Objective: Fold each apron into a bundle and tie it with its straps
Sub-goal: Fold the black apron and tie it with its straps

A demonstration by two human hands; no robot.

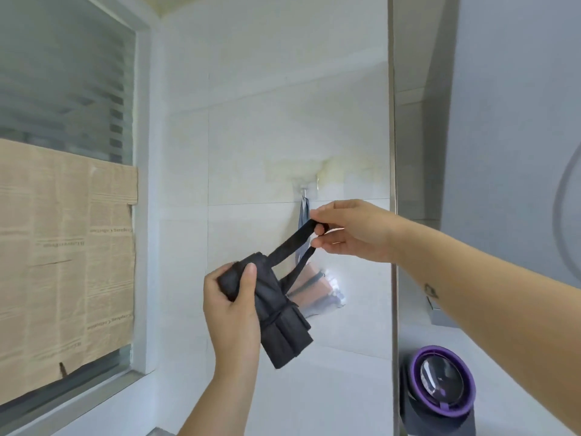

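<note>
a clear bag on the wall holds pinkish items. our left hand grips the black apron bundle in mid-air, long axis slanting down-right; our right hand pinches its strap, stretched up-right.

Apron bundle: plain black. Strap: same black. Wall tiles: white, with a yellowish patch around the silver hook (blotchy, uneven). Paper on the window: tan, with rows of dark printed text. Hanging cloth: blue-grey. Container, lower right: dark grey body, purple ring.
</note>
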